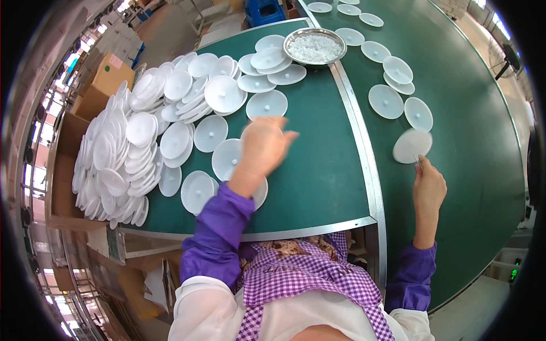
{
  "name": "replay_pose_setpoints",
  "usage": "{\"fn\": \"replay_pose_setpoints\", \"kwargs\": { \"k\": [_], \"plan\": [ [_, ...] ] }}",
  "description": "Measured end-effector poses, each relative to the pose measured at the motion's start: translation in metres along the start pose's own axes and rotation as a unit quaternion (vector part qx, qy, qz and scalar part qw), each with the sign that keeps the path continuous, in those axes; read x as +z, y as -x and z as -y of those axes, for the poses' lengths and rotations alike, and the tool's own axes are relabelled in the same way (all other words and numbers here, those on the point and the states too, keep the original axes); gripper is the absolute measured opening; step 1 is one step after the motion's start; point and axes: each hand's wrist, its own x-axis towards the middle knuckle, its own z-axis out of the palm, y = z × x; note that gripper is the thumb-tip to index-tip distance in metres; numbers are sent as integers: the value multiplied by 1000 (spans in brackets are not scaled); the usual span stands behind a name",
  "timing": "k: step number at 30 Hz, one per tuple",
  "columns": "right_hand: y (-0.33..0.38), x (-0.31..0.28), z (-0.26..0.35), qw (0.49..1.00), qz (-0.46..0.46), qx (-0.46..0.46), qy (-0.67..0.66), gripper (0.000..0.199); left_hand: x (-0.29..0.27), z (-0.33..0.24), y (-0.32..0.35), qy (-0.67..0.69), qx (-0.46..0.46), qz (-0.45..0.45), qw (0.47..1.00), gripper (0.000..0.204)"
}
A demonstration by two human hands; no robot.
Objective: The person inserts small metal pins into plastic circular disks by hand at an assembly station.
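Seated or standing at the table's edge, the worker has twelve o'clock straight ahead. At one o'clock the right hand (429, 184) seems to pinch a white disc (413, 142) by its near rim, thumb against finger. Holding it at the edge leaves nearly the whole face uncovered, which is probably the reason for so light a hold. A fine glint shows at the fingertips, too small for me to name.

Between eleven and twelve, the left hand (264, 146) is a blur over some loose discs (227, 160); whether it grasps one or is merely passing above them, I can't tell.

At ten o'clock a heaped pile (116, 156) leans into an open cardboard box (67, 142), whose wall likely keeps the stack from sliding off the green table (324, 148). The nearer discs lie spread and overlapping, many with the small central peg facing up, perhaps for easy picking.

At twelve, a metal bowl (315, 62) of small white pieces (317, 46) stands by the metal strip (355, 122), apparently to be within either arm's reach. Beyond that strip, toward half past twelve, more discs (385, 102) trail along the long green surface (460, 125), mostly apart, some overlapping.
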Motion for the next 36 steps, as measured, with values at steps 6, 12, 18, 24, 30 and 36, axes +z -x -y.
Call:
{"fn": "replay_pose_setpoints", "kwargs": {
  "k": [6, 12, 18, 24, 30, 36],
  "plan": [
    [12, 12, 41, 976, 78, -77, -186, 19, 15, 82, -6, -81, -169, 79, 979, 33],
    [34, 3, 102, 924, 152, -125, -329, 15, 15, 15, 4, 221, -19, 2, 975, 20],
    [38, 4, 127, 879, 164, -121, -431, 16, 9, -25, 19, 290, -4, -6, 957, 18],
    [40, 4, 129, 874, 156, -127, -442, 15, 3, -40, 29, 304, 6, 12, 953, 17],
    [49, 3, 132, 945, 93, -173, -263, 6, 28, -66, 43, 222, 70, -34, 972, 13],
    [44, 20, 83, 962, 58, -175, -203, 7, 39, -79, 44, 344, 117, 95, 927, 33]
  ]
}}
